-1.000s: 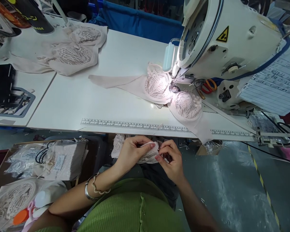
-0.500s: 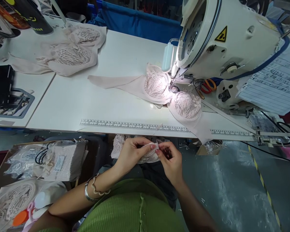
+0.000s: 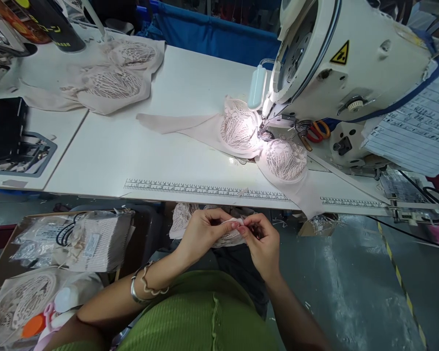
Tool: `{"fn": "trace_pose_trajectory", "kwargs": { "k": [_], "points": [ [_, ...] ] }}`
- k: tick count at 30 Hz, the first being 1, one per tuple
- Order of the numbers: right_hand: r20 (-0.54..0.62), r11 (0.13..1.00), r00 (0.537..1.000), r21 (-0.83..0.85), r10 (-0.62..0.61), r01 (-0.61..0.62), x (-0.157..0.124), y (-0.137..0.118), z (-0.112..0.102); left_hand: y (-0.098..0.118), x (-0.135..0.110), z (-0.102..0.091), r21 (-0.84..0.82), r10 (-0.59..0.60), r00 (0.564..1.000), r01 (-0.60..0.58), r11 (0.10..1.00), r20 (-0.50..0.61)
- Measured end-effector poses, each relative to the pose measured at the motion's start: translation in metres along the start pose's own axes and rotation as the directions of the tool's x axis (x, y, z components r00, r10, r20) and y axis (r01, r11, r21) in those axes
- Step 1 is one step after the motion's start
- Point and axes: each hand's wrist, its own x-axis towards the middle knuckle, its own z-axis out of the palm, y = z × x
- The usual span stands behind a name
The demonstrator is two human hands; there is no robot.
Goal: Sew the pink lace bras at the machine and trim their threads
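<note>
Below the table's front edge, my left hand (image 3: 201,234) and my right hand (image 3: 261,241) meet over my lap, both pinched on a small pale lace piece (image 3: 227,233). Their fingertips touch at its top edge. A lace bra (image 3: 263,146) lies under the needle of the white sewing machine (image 3: 336,63), lit by its lamp, with one strap stretched to the left.
Finished lace bras (image 3: 109,73) are piled at the table's (image 3: 131,146) far left. Orange-handled scissors (image 3: 316,130) lie beside the machine. A printed sheet (image 3: 417,131) hangs at the right. A box with bagged lace parts (image 3: 84,241) stands at my left.
My hands have drawn closer together on the lace piece and shifted slightly right. The bra under the needle has not moved.
</note>
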Motion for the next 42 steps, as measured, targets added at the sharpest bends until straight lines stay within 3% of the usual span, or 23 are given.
{"fn": "trace_pose_trajectory", "kwargs": {
  "k": [5,11,18,28,35,38,42],
  "points": [
    [-0.018,0.999,0.999,-0.013,0.034,-0.034,0.002,0.000,-0.001,0.002,-0.002,-0.003,0.022,0.043,0.998,-0.044,0.999,0.043],
    [-0.026,0.996,0.997,-0.056,-0.072,0.070,0.001,-0.004,0.000,0.004,-0.002,-0.001,0.042,0.072,0.997,-0.073,0.996,0.014],
    [-0.035,0.992,0.995,-0.091,-0.088,0.085,0.002,-0.005,0.000,-0.001,-0.001,-0.001,0.095,0.086,0.996,-0.087,0.992,0.022],
    [-0.025,1.000,1.000,-0.016,-0.013,0.013,0.002,-0.006,-0.003,-0.001,0.001,0.000,0.040,0.054,0.998,-0.055,0.998,0.024],
    [-0.032,0.999,0.999,0.002,-0.035,0.035,-0.003,0.011,-0.011,-0.002,0.002,0.000,-0.003,0.022,1.000,-0.022,1.000,-0.017],
    [0.024,0.992,0.996,-0.091,-0.081,0.083,-0.005,0.013,-0.013,-0.002,0.002,0.000,-0.013,0.009,1.000,-0.009,1.000,-0.030],
    [0.082,0.991,0.996,-0.126,-0.033,0.043,-0.005,0.010,-0.012,-0.004,0.002,0.000,-0.042,0.019,0.999,-0.021,0.999,-0.033]
  ]
}}
